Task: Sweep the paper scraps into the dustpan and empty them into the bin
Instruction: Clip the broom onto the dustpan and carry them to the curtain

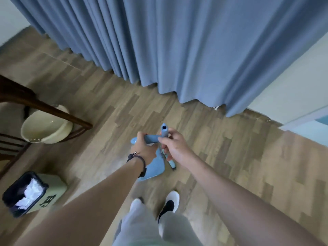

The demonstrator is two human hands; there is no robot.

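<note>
My left hand (pixel 144 149) grips a blue handle (pixel 151 138) that lies crosswise; the blue dustpan (pixel 154 168) hangs below it, partly hidden by my wrist. My right hand (pixel 174 145) holds the upright blue broom handle (pixel 164 131), whose lower end (pixel 171 164) shows beneath my fingers. The two handles cross between my hands. The green bin (pixel 53 190) with a black liner stands at the lower left and holds white crumpled paper scraps (pixel 31 194). No scraps show on the floor.
A cream plastic basin (pixel 44 128) sits under dark wooden furniture (pixel 44 107) at the left. Blue curtains (pixel 177 50) hang to the floor ahead. My two feet in white shoes (pixel 170 201) stand on the wood-pattern floor (pixel 239 166). A white wall (pixel 292 89) is at the right.
</note>
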